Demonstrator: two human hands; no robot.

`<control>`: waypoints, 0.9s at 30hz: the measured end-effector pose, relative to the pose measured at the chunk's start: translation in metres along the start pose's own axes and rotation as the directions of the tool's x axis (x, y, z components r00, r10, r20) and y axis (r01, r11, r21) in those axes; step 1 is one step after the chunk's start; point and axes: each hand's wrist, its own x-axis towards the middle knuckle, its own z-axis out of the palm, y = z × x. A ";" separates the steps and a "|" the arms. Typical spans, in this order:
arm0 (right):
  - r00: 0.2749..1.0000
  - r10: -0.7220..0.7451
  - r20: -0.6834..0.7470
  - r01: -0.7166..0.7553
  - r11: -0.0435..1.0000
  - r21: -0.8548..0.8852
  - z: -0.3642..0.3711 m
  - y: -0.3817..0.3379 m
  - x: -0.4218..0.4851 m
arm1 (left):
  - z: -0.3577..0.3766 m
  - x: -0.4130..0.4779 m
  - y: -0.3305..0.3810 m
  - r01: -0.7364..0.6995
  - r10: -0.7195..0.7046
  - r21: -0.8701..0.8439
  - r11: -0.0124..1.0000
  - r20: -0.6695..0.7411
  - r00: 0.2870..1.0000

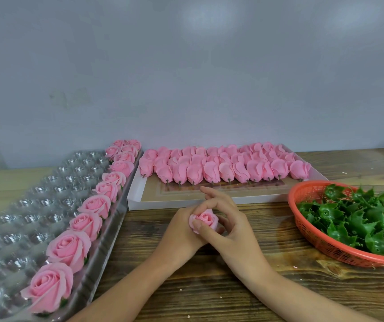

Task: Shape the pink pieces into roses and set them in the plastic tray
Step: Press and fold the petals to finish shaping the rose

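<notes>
Desk [209, 287] carries the plastic tray [23, 205] at nine o'clock, its near-edge row filled with finished roses [86, 223], and the box [135, 194] of pink pieces [209, 170] at twelve. Both hands meet at centre: the left hand [177, 231] cups the half-formed rose [206, 219], and the right hand [232, 228] seemingly pinches an outer petal. Pulling too hard could tear or crease that petal. A slack cup would let the bud unfurl.

soft even light, glare on tray [47, 201], edges bowed

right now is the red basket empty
No, the basket is piled with green leaves.
</notes>
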 end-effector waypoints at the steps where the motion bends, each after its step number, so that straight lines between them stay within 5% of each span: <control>1: 1.000 0.002 0.006 -0.002 1.000 0.000 0.000 0.000 0.000 | 0.000 0.000 0.000 -0.004 0.004 0.002 1.000 -0.001 1.000; 27: 0.998 0.020 0.060 -0.021 1.000 0.013 -0.001 0.004 0.001 | -0.001 -0.002 0.000 0.029 -0.029 -0.016 0.999 0.003 1.000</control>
